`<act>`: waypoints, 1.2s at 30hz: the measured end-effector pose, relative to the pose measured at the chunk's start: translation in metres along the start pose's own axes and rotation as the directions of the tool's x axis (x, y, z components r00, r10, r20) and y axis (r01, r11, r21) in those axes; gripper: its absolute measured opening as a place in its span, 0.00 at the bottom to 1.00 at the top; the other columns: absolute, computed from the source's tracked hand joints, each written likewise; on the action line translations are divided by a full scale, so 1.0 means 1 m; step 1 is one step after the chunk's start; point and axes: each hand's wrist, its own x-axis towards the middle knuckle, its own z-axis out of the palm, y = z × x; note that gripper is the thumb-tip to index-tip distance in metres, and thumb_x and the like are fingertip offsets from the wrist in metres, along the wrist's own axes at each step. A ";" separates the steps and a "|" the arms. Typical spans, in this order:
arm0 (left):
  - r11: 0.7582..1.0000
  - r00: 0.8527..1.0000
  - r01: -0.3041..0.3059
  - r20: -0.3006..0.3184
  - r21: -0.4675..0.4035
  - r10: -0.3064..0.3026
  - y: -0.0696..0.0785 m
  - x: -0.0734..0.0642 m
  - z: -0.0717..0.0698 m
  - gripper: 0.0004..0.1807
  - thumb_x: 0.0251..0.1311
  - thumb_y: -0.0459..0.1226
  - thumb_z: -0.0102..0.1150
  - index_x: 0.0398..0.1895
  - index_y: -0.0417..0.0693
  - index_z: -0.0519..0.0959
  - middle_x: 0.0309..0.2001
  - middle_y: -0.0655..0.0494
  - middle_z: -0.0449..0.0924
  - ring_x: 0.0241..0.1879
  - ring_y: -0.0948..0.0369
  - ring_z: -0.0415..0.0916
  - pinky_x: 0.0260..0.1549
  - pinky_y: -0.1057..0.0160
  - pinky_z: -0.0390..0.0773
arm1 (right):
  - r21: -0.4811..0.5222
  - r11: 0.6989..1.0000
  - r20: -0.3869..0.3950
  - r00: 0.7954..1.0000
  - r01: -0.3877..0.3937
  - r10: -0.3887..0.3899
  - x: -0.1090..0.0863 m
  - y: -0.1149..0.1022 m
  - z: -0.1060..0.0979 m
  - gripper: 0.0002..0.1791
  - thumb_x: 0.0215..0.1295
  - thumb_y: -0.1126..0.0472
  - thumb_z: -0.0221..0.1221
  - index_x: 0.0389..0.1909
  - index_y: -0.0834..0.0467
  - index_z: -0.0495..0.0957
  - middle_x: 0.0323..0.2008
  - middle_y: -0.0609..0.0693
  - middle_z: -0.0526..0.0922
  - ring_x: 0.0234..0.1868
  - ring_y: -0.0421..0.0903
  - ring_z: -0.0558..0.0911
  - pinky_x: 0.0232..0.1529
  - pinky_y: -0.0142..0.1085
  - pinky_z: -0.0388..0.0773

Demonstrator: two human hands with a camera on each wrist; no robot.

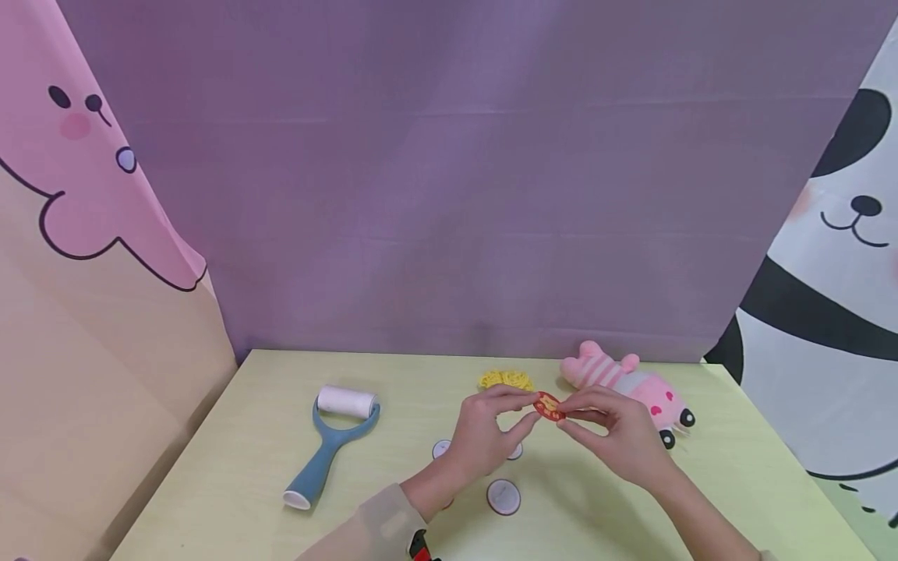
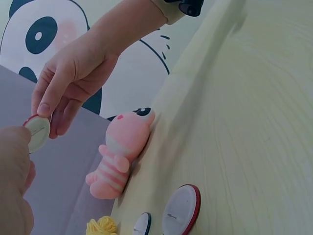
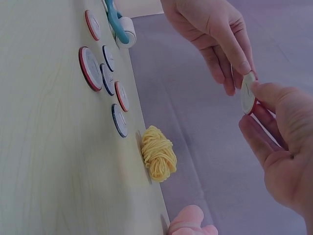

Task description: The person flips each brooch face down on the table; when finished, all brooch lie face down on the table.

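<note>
Between my two hands, raised over the table, is a small round badge with a red face and a yellow design. Its pale back, marked with a thin dark line, shows in the left wrist view. My left hand pinches its left edge between thumb and fingers. On the opposite edge, the thumb and fingers of my right hand pinch it too. Several similar badges lie pale side up on the table below, some with red rims and some with dark ones. My left hand partly hides them in the head view.
A blue-handled roller with a white cylinder lies on the left of the table. Toward the back sits a bundle of yellow yarn. Behind my right hand lies a pink striped plush toy. A purple cloth hangs behind the table.
</note>
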 end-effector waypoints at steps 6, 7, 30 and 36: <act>0.998 0.996 -0.029 -0.088 -0.058 0.024 0.000 -0.001 0.002 0.13 0.62 0.36 0.77 0.50 0.46 0.92 0.46 0.52 0.92 0.49 0.59 0.89 0.52 0.68 0.86 | 0.053 0.998 0.000 1.000 0.030 -0.030 0.000 0.002 -0.001 0.15 0.56 0.80 0.72 0.43 0.62 0.89 0.39 0.50 0.89 0.43 0.36 0.87 0.47 0.32 0.88; 0.997 0.994 -0.036 -0.101 -0.071 0.028 0.000 -0.002 0.002 0.13 0.62 0.35 0.77 0.49 0.46 0.92 0.45 0.52 0.92 0.48 0.59 0.89 0.51 0.69 0.87 | 0.061 0.998 -0.003 0.999 0.032 -0.032 0.000 0.002 -0.001 0.15 0.56 0.80 0.72 0.42 0.62 0.90 0.38 0.49 0.90 0.43 0.36 0.87 0.47 0.32 0.88; 0.947 0.997 -0.030 -0.071 -0.321 0.008 0.002 -0.005 0.002 0.17 0.61 0.22 0.71 0.53 0.37 0.89 0.43 0.44 0.88 0.40 0.57 0.91 0.41 0.72 0.88 | 0.147 0.989 -0.090 0.995 -0.017 0.030 -0.001 0.001 -0.003 0.14 0.60 0.82 0.67 0.46 0.71 0.87 0.40 0.39 0.91 0.35 0.36 0.90 0.39 0.31 0.89; 0.940 1.000 -0.005 -0.011 -0.341 0.001 0.003 -0.006 0.003 0.18 0.61 0.22 0.70 0.55 0.35 0.87 0.49 0.43 0.84 0.41 0.56 0.91 0.41 0.72 0.87 | 0.138 0.990 -0.089 0.995 -0.019 0.032 -0.001 0.001 0.000 0.14 0.61 0.82 0.67 0.48 0.71 0.86 0.43 0.39 0.91 0.36 0.37 0.90 0.39 0.31 0.89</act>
